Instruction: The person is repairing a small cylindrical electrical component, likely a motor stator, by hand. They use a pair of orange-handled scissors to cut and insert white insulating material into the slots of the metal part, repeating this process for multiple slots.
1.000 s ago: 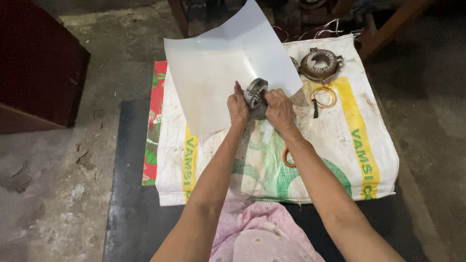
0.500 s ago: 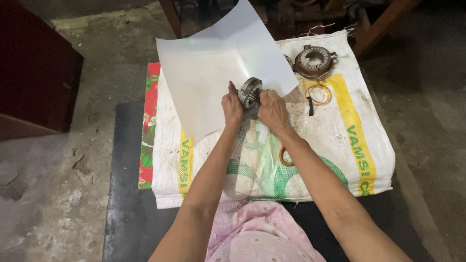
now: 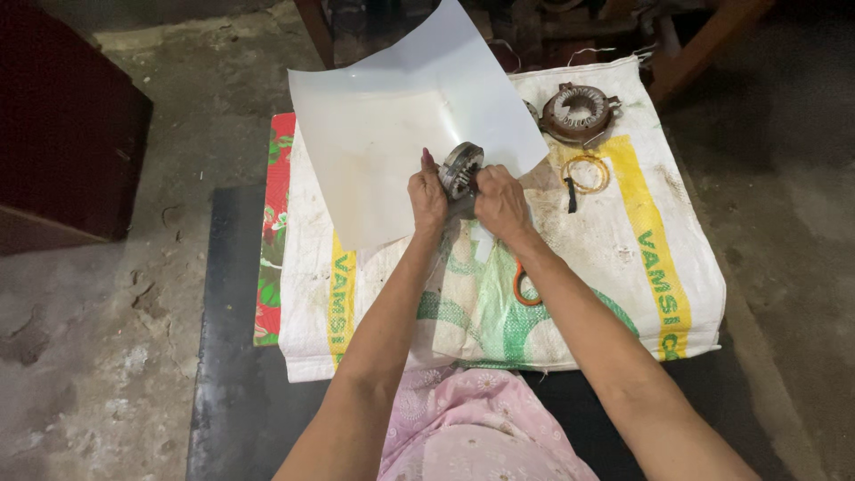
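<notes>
Both hands are gripping one small round metal stator core point(image 3: 460, 169), a ribbed, dull grey ring held on edge above the upper middle of the woven sack point(image 3: 623, 267). The left hand point(image 3: 427, 196) is closing its fingers around the core's near-left side, thumb pointing up, while the right hand point(image 3: 500, 200) is pinching its lower right edge with curled fingers (whether anything thin is caught between them cannot be told). The sack, a single coarse white plastic weave with yellow bands and a green patch, is lying flat over a black mat point(image 3: 227, 356). One smooth, stiff white insulation sheet point(image 3: 392, 134) is covering the sack's upper left corner, its far edge curling upward. A second, larger stator point(image 3: 579, 111), rusty brown with toothed slots inside, is sitting at the sack's top right. Just below it one thin coppery wire loop point(image 3: 585, 172) is lying beside one short black strip point(image 3: 571, 194). One orange ring point(image 3: 521, 283) is resting on the sack's middle, partly hidden beneath the right forearm. A red floral cloth point(image 3: 274, 249) is peeking out along the sack's left edge.
</notes>
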